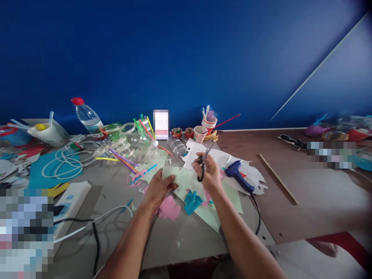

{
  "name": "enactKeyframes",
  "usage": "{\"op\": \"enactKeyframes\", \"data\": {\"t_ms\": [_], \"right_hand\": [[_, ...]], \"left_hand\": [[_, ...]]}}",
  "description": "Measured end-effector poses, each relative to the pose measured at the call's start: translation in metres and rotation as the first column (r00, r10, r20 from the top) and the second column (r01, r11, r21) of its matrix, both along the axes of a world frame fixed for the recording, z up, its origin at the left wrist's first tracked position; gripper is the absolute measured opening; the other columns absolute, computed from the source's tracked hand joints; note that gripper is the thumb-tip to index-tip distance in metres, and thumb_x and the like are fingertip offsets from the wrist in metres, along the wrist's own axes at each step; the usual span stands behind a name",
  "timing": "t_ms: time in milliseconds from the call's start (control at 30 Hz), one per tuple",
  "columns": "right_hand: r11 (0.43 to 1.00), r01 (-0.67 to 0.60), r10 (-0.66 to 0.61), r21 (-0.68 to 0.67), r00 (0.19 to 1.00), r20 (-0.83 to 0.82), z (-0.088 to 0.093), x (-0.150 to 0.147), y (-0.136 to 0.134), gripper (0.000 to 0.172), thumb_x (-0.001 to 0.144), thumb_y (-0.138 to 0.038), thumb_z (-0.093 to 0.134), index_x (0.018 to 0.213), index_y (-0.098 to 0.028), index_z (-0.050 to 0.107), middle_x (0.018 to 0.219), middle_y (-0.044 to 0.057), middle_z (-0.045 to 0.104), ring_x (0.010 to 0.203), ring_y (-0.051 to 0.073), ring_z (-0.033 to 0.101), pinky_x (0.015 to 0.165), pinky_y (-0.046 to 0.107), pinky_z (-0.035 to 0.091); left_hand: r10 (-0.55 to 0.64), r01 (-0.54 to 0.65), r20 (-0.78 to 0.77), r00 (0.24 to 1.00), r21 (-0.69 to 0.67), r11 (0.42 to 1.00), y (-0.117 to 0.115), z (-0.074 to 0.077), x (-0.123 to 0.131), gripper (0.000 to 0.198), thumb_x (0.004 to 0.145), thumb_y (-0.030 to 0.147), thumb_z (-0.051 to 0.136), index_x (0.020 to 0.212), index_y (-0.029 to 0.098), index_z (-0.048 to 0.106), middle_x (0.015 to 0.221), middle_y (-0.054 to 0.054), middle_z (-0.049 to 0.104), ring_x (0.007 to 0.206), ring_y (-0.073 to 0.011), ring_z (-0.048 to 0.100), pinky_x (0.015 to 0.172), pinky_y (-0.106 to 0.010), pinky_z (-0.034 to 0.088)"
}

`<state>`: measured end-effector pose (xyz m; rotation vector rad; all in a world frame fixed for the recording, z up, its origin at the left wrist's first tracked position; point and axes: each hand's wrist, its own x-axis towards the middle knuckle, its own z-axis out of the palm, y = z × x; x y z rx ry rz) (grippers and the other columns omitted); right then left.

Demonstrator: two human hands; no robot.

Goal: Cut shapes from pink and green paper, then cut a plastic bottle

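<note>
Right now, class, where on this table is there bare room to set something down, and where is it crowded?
Bare: the brown board right of the stick; the grey table between the forearms. Crowded: bottle, straws and cable at back left, and scraps around the paper in the left hand and the scissors in the right hand.

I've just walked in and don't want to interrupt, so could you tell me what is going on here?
A person works at a cluttered table. Their left hand grips a pale green paper, while the right hand holds scissors just beside it, blades pointing away. Below the hands lie pink scraps and teal scraps, and a blue glue gun rests to the right.
</note>
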<state>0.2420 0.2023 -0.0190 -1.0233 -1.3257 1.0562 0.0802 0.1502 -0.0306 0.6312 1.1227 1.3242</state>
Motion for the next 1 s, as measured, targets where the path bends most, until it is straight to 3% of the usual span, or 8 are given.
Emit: {"op": "enactKeyframes", "data": {"t_ms": [100, 200, 300, 433, 600, 700, 833, 1000], "right_hand": [[0.985, -0.171, 0.168, -0.039, 0.983, -0.07, -0.005, -0.011, -0.006, 0.038, 0.068, -0.028, 0.069, 0.103, -0.02, 0.056, 0.077, 0.0, 0.059, 0.071, 0.015, 0.053, 0.065, 0.028, 0.042], [0.968, -0.221, 0.21, -0.116, 0.973, -0.1, -0.01, -0.014, -0.006, 0.038, 0.066, -0.027, 0.07, 0.101, -0.019, 0.057, 0.074, -0.001, 0.058, 0.067, 0.013, 0.052, 0.061, 0.026, 0.04], [0.948, -0.253, 0.233, -0.192, 0.965, -0.122, -0.011, -0.014, -0.004, 0.035, 0.064, -0.027, 0.07, 0.095, -0.019, 0.057, 0.07, -0.003, 0.056, 0.06, 0.011, 0.048, 0.055, 0.024, 0.036], [0.957, -0.219, 0.188, -0.192, 0.968, -0.168, -0.01, -0.016, -0.007, 0.033, 0.063, -0.027, 0.068, 0.094, -0.019, 0.057, 0.07, -0.003, 0.056, 0.06, 0.011, 0.048, 0.056, 0.024, 0.037], [0.97, -0.188, 0.163, -0.154, 0.973, -0.162, -0.012, -0.024, -0.013, 0.034, 0.064, -0.025, 0.066, 0.095, -0.02, 0.056, 0.072, -0.003, 0.056, 0.063, 0.012, 0.05, 0.057, 0.024, 0.039], [0.983, -0.12, 0.1, -0.136, 0.984, -0.146, -0.013, -0.027, -0.015, 0.033, 0.065, -0.026, 0.063, 0.095, -0.02, 0.055, 0.074, -0.002, 0.056, 0.064, 0.013, 0.051, 0.057, 0.024, 0.04], [0.986, -0.044, 0.014, -0.16, 0.983, -0.184, -0.014, -0.031, -0.018, 0.032, 0.066, -0.027, 0.06, 0.096, -0.02, 0.053, 0.074, -0.003, 0.056, 0.061, 0.012, 0.051, 0.055, 0.024, 0.042], [0.987, -0.075, 0.054, -0.139, 0.987, -0.154, -0.022, -0.036, -0.02, 0.031, 0.068, -0.028, 0.059, 0.097, -0.021, 0.051, 0.074, -0.003, 0.056, 0.062, 0.013, 0.053, 0.056, 0.025, 0.045]], "left_hand": [[-0.042, 0.044, -0.081, 0.996, 0.018, 0.999, -0.001, -0.001, 0.001, 0.039, 0.062, 0.029, 0.078, 0.091, 0.016, 0.056, 0.066, 0.003, 0.063, 0.047, -0.0084, 0.055, 0.051, -0.023, 0.046], [-0.087, 0.094, -0.132, 0.987, 0.043, 0.995, -0.002, -0.003, 0.002, 0.041, 0.064, 0.03, 0.077, 0.097, 0.016, 0.056, 0.066, 0.003, 0.062, 0.047, -0.0091, 0.055, 0.05, -0.023, 0.044], [-0.05, 0.059, -0.127, 0.991, 0.068, 0.996, -0.001, -0.003, 0.003, 0.046, 0.063, 0.031, 0.078, 0.1, 0.016, 0.056, 0.064, 0.004, 0.061, 0.045, -0.0085, 0.053, 0.048, -0.022, 0.043], [0.099, -0.097, -0.023, 0.995, 0.05, 0.994, 0.0, 0.001, 0.004, 0.053, 0.055, 0.031, 0.082, 0.099, 0.017, 0.056, 0.057, 0.008, 0.055, 0.042, -0.0058, 0.048, 0.047, -0.019, 0.039], [0.22, -0.227, 0.116, 0.969, 0.048, 0.973, 0.001, 0.001, 0.005, 0.048, 0.054, 0.03, 0.084, 0.093, 0.019, 0.059, 0.065, 0.007, 0.06, 0.048, -0.0042, 0.048, 0.052, -0.018, 0.04], [0.159, -0.176, 0.159, 0.974, 0.099, 0.979, -0.001, -0.001, 0.008, 0.04, 0.058, 0.033, 0.083, 0.09, 0.018, 0.064, 0.073, 0.003, 0.063, 0.055, -0.0051, 0.05, 0.057, -0.019, 0.041], [0.012, -0.026, 0.093, 0.996, 0.151, 0.988, -0.003, -0.005, 0.015, 0.04, 0.06, 0.035, 0.082, 0.093, 0.016, 0.069, 0.082, -0.003, 0.067, 0.067, -0.0107, 0.054, 0.062, -0.022, 0.041], [0.023, -0.035, 0.1, 0.995, 0.116, 0.993, -0.003, -0.01, 0.018, 0.031, 0.061, 0.033, 0.081, 0.083, 0.015, 0.069, 0.071, -0.002, 0.064, 0.06, -0.0094, 0.051, 0.059, -0.023, 0.039]]}}
